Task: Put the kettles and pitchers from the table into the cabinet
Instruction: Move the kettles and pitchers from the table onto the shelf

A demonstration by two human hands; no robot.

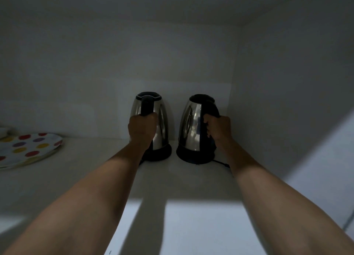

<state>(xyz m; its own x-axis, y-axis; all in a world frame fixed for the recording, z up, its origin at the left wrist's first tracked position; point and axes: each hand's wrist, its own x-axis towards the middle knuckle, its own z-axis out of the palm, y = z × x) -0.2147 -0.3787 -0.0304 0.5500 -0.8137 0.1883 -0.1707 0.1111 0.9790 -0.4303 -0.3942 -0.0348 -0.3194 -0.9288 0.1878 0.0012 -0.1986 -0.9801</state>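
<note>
Two steel electric kettles with black lids, handles and bases stand side by side deep inside a dim white cabinet, near its back wall. My left hand (142,129) is closed around the black handle of the left kettle (162,120). My right hand (218,129) grips the handle of the right kettle (189,124), which leans slightly to the right. Both kettles rest on their round black bases on the cabinet shelf (191,182). A black cord (222,163) trails from the right kettle's base.
A white plate with coloured dots (26,149) lies on the shelf at the far left. The cabinet's right side wall (287,101) stands close beside the right kettle. Shelf space lies between the plate and the left kettle.
</note>
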